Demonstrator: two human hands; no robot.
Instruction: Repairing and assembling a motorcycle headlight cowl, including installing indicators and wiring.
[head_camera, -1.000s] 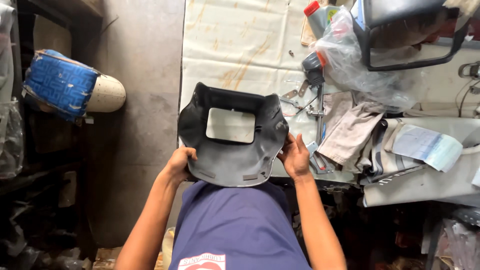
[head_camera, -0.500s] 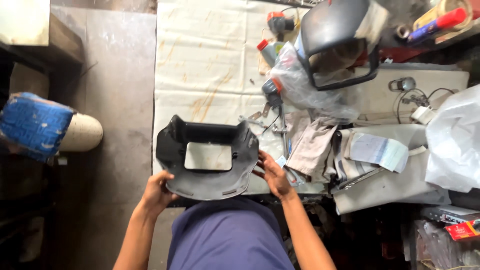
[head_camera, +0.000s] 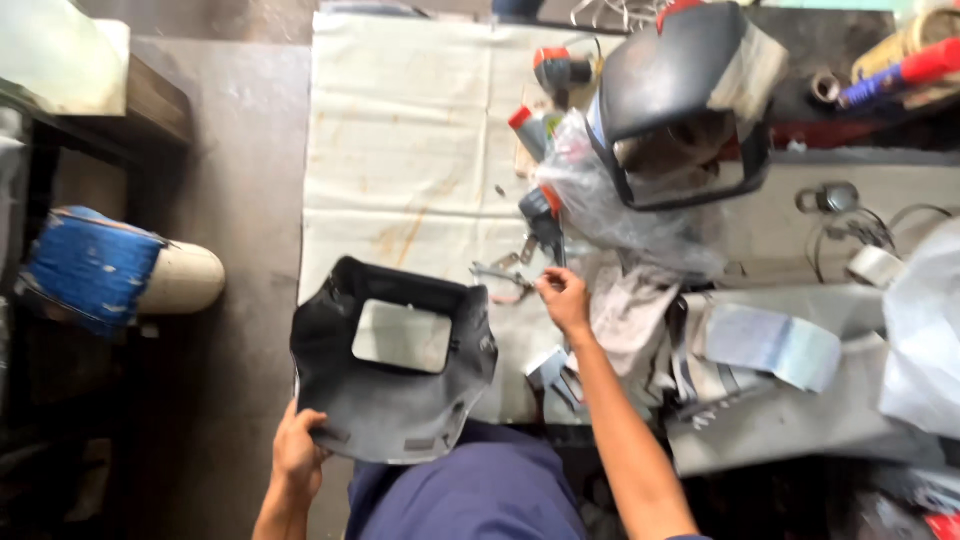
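**A:** What is the left hand (head_camera: 298, 455) doing?

**B:** Its fingers are curled over the lower left edge of a dark plastic panel (head_camera: 392, 372) with a rectangular window in it. The panel lies partly on the person's lap in blue cloth and partly on the edge of the stained white sheet (head_camera: 400, 150) spread on the floor. The thumb is tucked behind the panel's rim, so I can't see it.

**A:** And the right hand (head_camera: 563, 300)?

**B:** It is off the panel, reaching to the clutter beside it. The fingertips are bunched near a small metal tool (head_camera: 497, 272), but blur hides whether they pinch anything.

**A:** What lies around it?

**B:** A crumpled clear plastic bag (head_camera: 610, 215) covers part of a dark power tool with orange trim (head_camera: 543, 208). Above it sits a black moulded housing (head_camera: 680, 95), its top cut off by the frame. Grey rags (head_camera: 630, 320) lie under the forearm.
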